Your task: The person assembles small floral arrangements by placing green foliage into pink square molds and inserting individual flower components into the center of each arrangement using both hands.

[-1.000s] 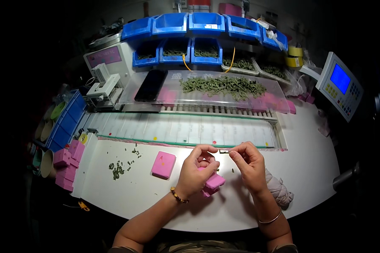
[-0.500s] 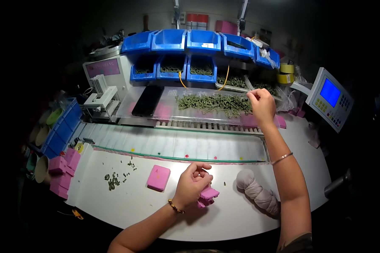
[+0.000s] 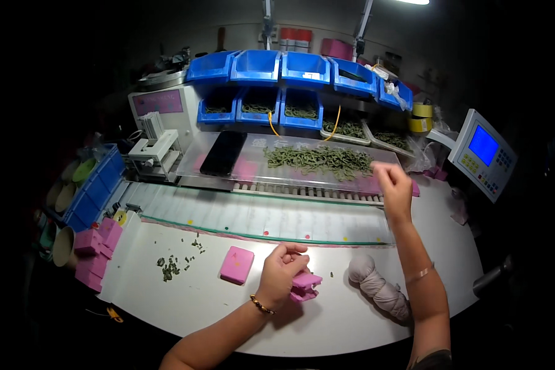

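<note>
L hand has a split pink block gripped in its fingers, nearer the body & well left of the R hand. Imo a snug but light hold's best so it doesn't squash. R fingers look bunched narrow, tbh can't tell if they've got anything. Pile of curly green strips sits just left of R fingertips, so 1 pc at a time from the edge, w/o dragging the tangle.

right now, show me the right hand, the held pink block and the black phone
Right hand (image 3: pixel 398 190), head view: hand's middle
Held pink block (image 3: pixel 306 280), head view: upper part
Black phone (image 3: pixel 224 153), head view: middle
</note>
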### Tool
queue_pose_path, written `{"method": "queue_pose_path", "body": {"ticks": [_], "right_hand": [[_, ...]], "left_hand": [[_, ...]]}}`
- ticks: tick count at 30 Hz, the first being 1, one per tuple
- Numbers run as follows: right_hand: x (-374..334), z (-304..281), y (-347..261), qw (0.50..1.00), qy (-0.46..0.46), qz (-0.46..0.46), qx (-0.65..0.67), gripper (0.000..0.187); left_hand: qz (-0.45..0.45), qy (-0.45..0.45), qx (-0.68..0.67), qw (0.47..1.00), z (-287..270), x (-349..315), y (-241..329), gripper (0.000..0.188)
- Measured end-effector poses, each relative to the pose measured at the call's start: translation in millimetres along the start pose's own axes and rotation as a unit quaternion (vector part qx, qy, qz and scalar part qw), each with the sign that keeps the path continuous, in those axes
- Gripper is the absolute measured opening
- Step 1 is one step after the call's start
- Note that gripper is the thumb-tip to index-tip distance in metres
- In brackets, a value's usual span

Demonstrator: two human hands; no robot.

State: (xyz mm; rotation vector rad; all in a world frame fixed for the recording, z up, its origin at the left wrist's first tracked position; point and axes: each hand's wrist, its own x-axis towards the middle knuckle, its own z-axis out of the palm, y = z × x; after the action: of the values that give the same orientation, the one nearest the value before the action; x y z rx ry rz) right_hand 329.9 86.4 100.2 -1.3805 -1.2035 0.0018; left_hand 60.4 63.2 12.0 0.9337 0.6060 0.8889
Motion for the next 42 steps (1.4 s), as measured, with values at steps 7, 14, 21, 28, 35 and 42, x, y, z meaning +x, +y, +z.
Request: {"method": "queue_pose_path", "body": {"ticks": [7,14,21,28,35,42], "right_hand": [[-143,-17,-88,0.903,-0.416,-0.095,0.051,0.037],[-169,-16,-86,0.959,-0.249,-0.137,-0.018,0.034],[-176,-10,-92,0.937,-0.208,-0.243,-0.140,0.031],[-196,-10,-93,0.883,-0.239,-0.340,-0.219,0.043],[-181,-63,-55,0.901,-0.209,-0.223,-0.306,0.060],[-164,-88,-39,0.897,-0.328,-0.085,-0.282,0.072]], "left_hand": [[-0.066,0.037,-0.133,0.988,7,-4,0,0.015],[-0.115,-0.054,-0.186,0.974,32,-21,-3,0.031],[-0.166,-0.080,-0.175,0.967,25,-15,4,0.034],[-0.181,-0.064,-0.296,0.936,17,1,-3,0.031],[-0.123,-0.022,-0.223,0.967,15,3,2,0.032],[-0.070,-0.043,-0.125,0.989,31,-8,0,0.025]]}}
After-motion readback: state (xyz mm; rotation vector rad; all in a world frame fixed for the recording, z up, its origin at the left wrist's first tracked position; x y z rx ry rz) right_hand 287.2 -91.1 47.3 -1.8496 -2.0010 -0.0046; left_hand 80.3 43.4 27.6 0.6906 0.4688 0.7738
